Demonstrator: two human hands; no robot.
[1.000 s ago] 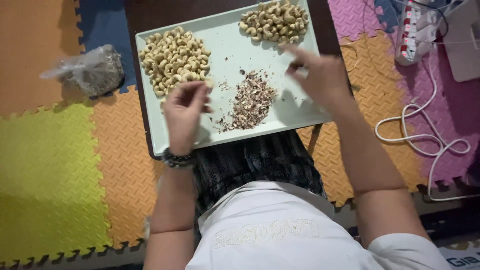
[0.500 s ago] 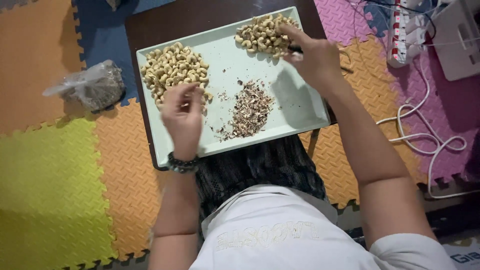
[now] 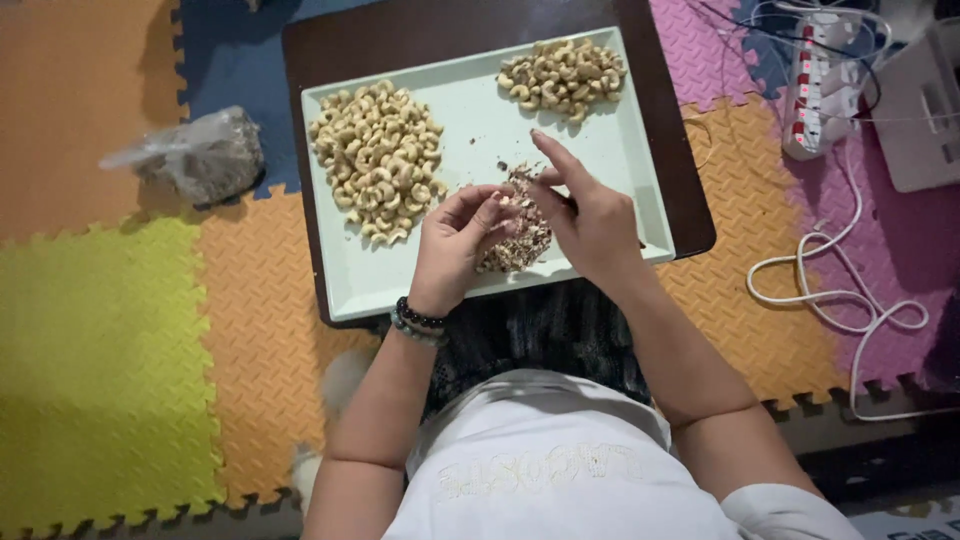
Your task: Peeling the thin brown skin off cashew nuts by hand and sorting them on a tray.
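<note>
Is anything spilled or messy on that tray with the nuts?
Not really spilled. The tray holds two tidy nut piles. The brown flakes under the left hand and right hand form a loose heap, with a few bits scattered beside it.

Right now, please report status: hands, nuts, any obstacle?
Left hand and right hand together over the pile of skins, pinching something small. Two heaps of nuts on the tray. Nothing between them.

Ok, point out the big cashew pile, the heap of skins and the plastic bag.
big cashew pile (image 3: 378, 160), head view, middle of the heap
heap of skins (image 3: 520, 245), head view, lower part
plastic bag (image 3: 195, 155), head view, its bulging middle
</note>
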